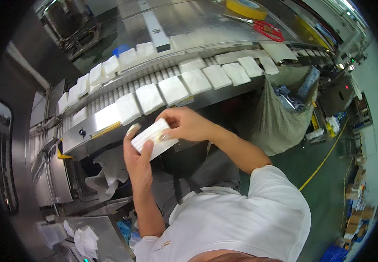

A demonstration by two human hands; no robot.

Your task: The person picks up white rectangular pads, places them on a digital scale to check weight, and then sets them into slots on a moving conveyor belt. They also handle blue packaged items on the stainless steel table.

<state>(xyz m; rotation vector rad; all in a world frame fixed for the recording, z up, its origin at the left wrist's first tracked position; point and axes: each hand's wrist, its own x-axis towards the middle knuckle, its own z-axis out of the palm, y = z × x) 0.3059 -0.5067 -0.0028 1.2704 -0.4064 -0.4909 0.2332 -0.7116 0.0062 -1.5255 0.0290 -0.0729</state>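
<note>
Between both hands, in front of the conveyor, is a small flat stack of white folded sheets [149, 135], tilted, with layered edges showing. My left hand [137, 159] is closed around its left side, thumb across the near edge. My right hand [188, 125] pinches the right end with thumb and fingers. Pale, shiny covers sit on some fingertips. Just beyond my hands, a row of similar white stacks [174, 90] lies along the near metal ledge. A second row of white stacks [110, 66] lines the far side of the roller conveyor [130, 83].
Red-handled scissors [267, 30] and a yellow tape roll [246, 8] lie on the metal top. A beige cloth sack [280, 126] hangs at the right with blue scraps inside. Crumpled white material [107, 177] hangs below the conveyor, left. Boxes [353, 218] line the right wall.
</note>
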